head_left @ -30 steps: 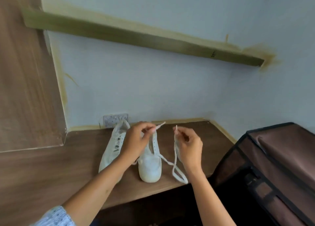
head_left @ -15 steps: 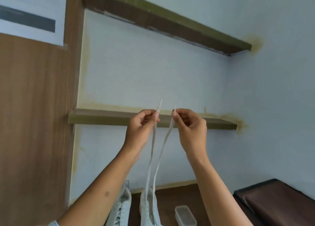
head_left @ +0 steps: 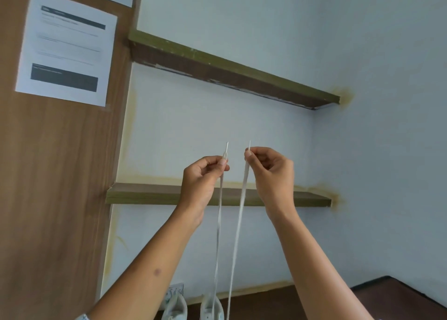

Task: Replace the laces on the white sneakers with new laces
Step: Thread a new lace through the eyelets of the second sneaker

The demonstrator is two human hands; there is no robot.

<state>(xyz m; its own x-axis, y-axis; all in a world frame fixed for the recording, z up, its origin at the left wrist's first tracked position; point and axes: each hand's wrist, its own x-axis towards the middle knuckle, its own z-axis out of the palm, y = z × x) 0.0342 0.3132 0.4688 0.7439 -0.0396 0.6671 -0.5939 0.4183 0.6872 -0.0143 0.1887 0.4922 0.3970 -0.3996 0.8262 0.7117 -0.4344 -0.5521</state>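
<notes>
Head view: left hand [head_left: 203, 182] and right hand [head_left: 272, 172] each pinched one end of one flat white lace [head_left: 238, 223] mid-frame; two white canvas sneakers [head_left: 212, 309] sat bottom centre.

Your left hand [head_left: 203, 182] is at 9 o'clock of your right hand [head_left: 272, 174], both raised above the table [head_left: 278, 300]. Each pinches one end of the lace [head_left: 238, 223], whose two strands hang toward 6 o'clock to the sneakers [head_left: 193, 307] on the table. A lower shelf [head_left: 145, 194] lies behind your hands, an upper shelf [head_left: 229, 70] at 12 o'clock. A sheet [head_left: 65, 46] is on the panel [head_left: 60, 174] at 10 o'clock.
</notes>
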